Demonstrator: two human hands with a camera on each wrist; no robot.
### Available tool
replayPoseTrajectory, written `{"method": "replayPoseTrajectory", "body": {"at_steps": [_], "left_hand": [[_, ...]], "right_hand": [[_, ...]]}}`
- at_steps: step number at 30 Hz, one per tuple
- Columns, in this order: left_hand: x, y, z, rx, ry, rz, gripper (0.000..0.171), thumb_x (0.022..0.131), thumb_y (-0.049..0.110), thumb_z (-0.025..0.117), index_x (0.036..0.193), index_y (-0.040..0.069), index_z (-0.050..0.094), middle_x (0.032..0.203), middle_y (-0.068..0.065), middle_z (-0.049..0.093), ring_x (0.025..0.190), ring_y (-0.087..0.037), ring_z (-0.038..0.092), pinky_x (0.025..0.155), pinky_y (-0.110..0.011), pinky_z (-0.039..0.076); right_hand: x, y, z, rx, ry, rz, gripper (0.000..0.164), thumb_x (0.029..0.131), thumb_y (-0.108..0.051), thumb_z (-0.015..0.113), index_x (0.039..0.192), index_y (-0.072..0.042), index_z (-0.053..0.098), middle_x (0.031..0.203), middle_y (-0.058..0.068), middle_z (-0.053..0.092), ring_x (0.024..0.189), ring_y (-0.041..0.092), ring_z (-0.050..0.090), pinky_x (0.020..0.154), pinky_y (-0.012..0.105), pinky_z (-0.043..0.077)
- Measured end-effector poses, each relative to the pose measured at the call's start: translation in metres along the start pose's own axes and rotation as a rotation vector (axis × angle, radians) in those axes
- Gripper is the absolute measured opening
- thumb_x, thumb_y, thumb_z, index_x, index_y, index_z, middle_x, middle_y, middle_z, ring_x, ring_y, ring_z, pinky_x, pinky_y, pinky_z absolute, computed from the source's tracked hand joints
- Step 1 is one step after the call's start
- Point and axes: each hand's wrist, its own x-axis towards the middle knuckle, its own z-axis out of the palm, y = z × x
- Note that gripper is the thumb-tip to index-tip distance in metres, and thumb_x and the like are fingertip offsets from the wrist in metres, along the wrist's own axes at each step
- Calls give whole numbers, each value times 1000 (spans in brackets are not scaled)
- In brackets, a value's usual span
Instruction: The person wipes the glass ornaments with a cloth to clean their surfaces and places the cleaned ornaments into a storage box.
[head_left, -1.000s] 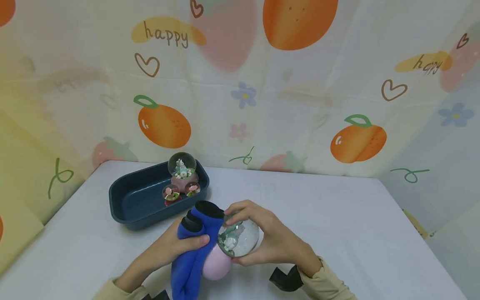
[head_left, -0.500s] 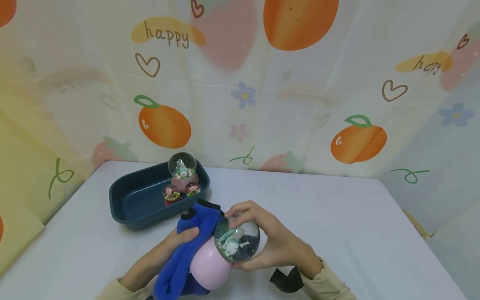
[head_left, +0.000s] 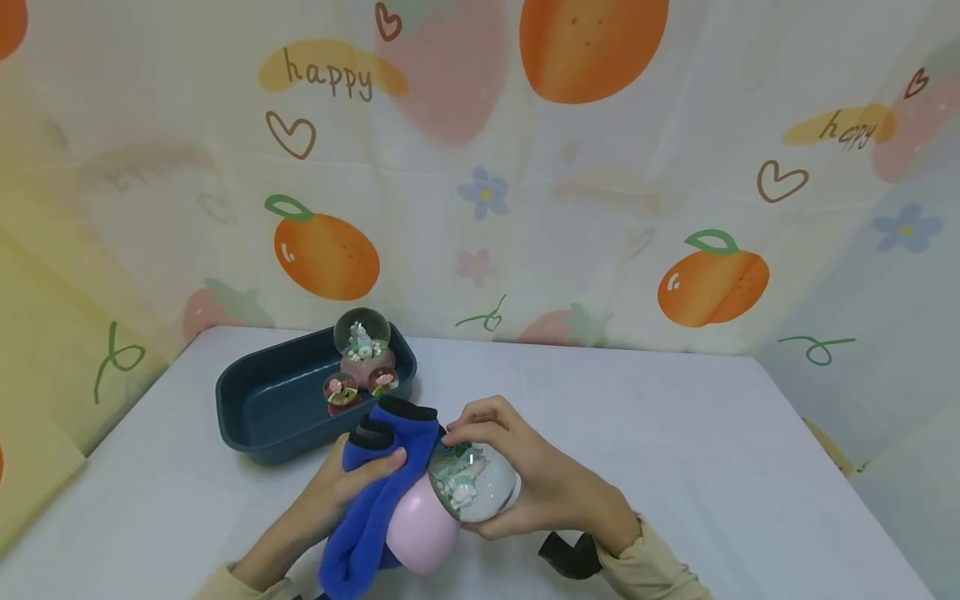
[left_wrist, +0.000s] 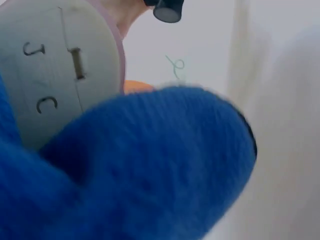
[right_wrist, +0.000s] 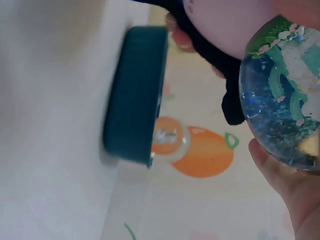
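Note:
My right hand (head_left: 551,487) grips the clear ball of a snow globe (head_left: 474,485), its fingers over the top and its thumb below. The globe is tilted, with its pink rounded base (head_left: 422,527) to the lower left. A folded blue cloth (head_left: 375,508) with black edging lies against that base, and my left hand (head_left: 333,483) holds it, thumb across the front. In the left wrist view, the blue cloth (left_wrist: 150,160) covers much of the picture beside the base's pale underside (left_wrist: 55,65). White and green figures and glitter show inside the ball (right_wrist: 280,95) in the right wrist view.
A dark teal tray (head_left: 262,400) stands behind my left hand. At its right end are a larger snow globe (head_left: 365,346) and two small ones (head_left: 341,390). The white table (head_left: 637,433) meets a fruit-print curtain (head_left: 585,208) at the back.
The blue cloth has slid left and down along the base, then slightly back up, so more pink shows than a second ago. The right hand keeps its grip as the globe turns slightly.

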Motion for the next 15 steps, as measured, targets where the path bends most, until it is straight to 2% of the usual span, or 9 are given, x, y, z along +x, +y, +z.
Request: {"method": "replayPoseTrajectory", "body": {"at_steps": [4, 6, 8, 11, 15], "left_hand": [[1, 3, 3, 175, 61, 63, 33, 96, 13, 58, 127, 1, 59, 109, -3, 70, 94, -14, 65, 81, -29, 53], [1, 5, 4, 248, 88, 66, 32, 95, 13, 61, 125, 4, 61, 108, -7, 70, 92, -13, 66, 80, -28, 53], [1, 5, 4, 272, 99, 37, 33, 94, 16, 63, 125, 5, 61, 109, -11, 69, 92, -14, 66, 81, -28, 53], [1, 4, 2, 202, 60, -55, 42, 96, 23, 60, 132, 2, 54, 118, -17, 64, 100, -19, 64, 85, -32, 51], [-1, -2, -3, 2, -85, -199, 65, 100, 39, 47, 146, -3, 27, 135, -24, 47, 116, -25, 52, 94, -38, 46]], "right_hand": [[-2, 5, 3, -180, -29, 25, 79, 63, -12, 91, 130, -13, 49, 137, 8, 43, 121, 18, 50, 96, 26, 52], [-2, 7, 4, -268, -27, 3, 76, 61, -12, 90, 125, -12, 48, 138, 9, 45, 117, 19, 56, 94, 24, 53], [-2, 9, 5, -343, -14, -38, 75, 60, -11, 90, 120, -12, 46, 138, 10, 48, 115, 20, 59, 94, 23, 53], [-2, 11, 6, -422, 22, -120, 74, 58, -12, 91, 117, -11, 45, 134, 11, 51, 115, 21, 59, 95, 25, 53], [-1, 13, 7, -444, 81, -186, 76, 56, -10, 93, 116, -11, 45, 130, 10, 53, 119, 23, 55, 100, 28, 51]]}}
